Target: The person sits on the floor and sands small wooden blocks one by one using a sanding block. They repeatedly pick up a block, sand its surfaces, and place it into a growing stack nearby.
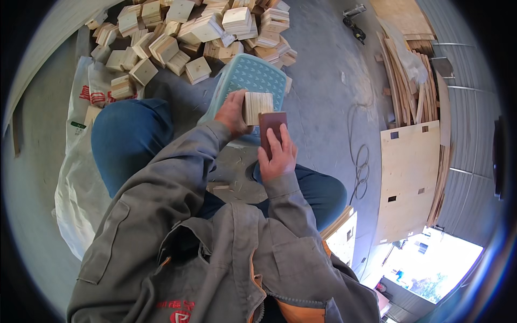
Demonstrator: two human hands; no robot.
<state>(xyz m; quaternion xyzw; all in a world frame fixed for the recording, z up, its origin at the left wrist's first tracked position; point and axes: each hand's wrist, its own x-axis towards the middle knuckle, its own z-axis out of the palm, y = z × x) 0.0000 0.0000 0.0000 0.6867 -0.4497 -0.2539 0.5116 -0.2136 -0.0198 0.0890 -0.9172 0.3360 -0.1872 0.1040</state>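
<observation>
My left hand [232,116] grips a square plywood block [259,107] from its left side, with the layered edge of the block facing up. In my right hand [279,154] is a reddish-brown sanding block [273,129], its far end against the lower right corner of the plywood. The fingers of that hand lie along the top of the sanding block, and its underside is hidden. Both hands work over a teal plastic stool [256,75] with a patterned top, which stands between my knees.
Beyond the stool lies a big heap of square plywood blocks [167,49]. A white woven sack [75,188] rests beside my left knee. On the right, plywood sheets [410,177] and wooden strips lean along the wall, with a cable [362,172] looped on the floor.
</observation>
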